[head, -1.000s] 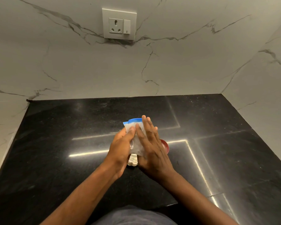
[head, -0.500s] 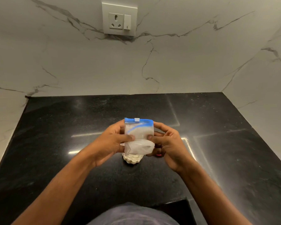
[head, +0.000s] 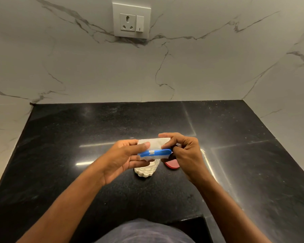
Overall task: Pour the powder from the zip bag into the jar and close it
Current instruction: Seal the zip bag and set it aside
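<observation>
Gripped by 2 hands, left hand [head: 123, 158] and right hand [head: 184, 153], at opposite ends: clear plastic zip bag with blue seal [head: 154, 148], tipped seal-side down over textured white jar [head: 145, 170], probably for opening. Flat red lid [head: 172, 163] beside jar, mid-surface [head: 77, 137].

Left hand [head: 125, 157]: raised, palm turned inward, thumb pinched against fingers in a closed grip. Right hand [head: 184, 151]: raised opposite, fingers curled, likewise pinched. Both forearms are extended forward, converging.
</observation>
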### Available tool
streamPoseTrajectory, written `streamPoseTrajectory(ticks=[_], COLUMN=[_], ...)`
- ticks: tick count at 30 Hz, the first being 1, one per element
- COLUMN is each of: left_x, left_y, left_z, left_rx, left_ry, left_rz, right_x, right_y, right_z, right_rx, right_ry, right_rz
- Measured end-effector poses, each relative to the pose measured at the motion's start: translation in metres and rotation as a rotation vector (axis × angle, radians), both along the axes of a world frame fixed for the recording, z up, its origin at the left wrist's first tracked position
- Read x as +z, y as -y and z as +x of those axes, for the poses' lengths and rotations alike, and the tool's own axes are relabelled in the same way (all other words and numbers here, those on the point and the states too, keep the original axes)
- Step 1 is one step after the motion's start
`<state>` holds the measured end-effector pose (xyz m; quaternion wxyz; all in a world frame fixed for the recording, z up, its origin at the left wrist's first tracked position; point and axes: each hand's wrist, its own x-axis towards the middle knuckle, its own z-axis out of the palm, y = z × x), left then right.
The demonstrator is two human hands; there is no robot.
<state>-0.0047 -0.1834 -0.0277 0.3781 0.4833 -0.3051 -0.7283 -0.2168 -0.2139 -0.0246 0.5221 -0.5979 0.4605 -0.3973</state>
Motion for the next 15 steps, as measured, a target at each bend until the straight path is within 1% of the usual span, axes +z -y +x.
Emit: streamPoseTrajectory(ticks=[2, 4, 7, 9, 11, 15], left_x=[-0.002, -0.004, -0.005, -0.005, -0.004, -0.004], left_y=[0.002, 0.002, 0.0, -0.002, -0.005, -0.014], left_z=[-0.003, -0.001, -0.001, -0.003, -0.003, -0.005], left_rx=[0.062, 0.125, 0.165, 0.176, 0.181, 0.212], left_ry=[0.03, 0.062, 0.141, 0.196, 0.239, 0.239], left_rz=[-0.02, -0.057, -0.122, -0.155, -0.188, -0.199], right_x=[-0.001, -0.003, -0.002, -0.004, -0.005, -0.005], right_y=[0.001, 0.002, 0.0, -0.001, -0.002, -0.002], right_z=[0.001, 0.001, 0.003, 0.002, 0.004, 0.008], right_rx=[-0.016, -0.039, 0.005, 0.062, 0.104, 0.068], right_ry=[0.014, 0.1, 0.277, 0.232, 0.173, 0.18], right_rz=[0.041, 0.18, 0.409, 0.46, 0.467, 0.471])
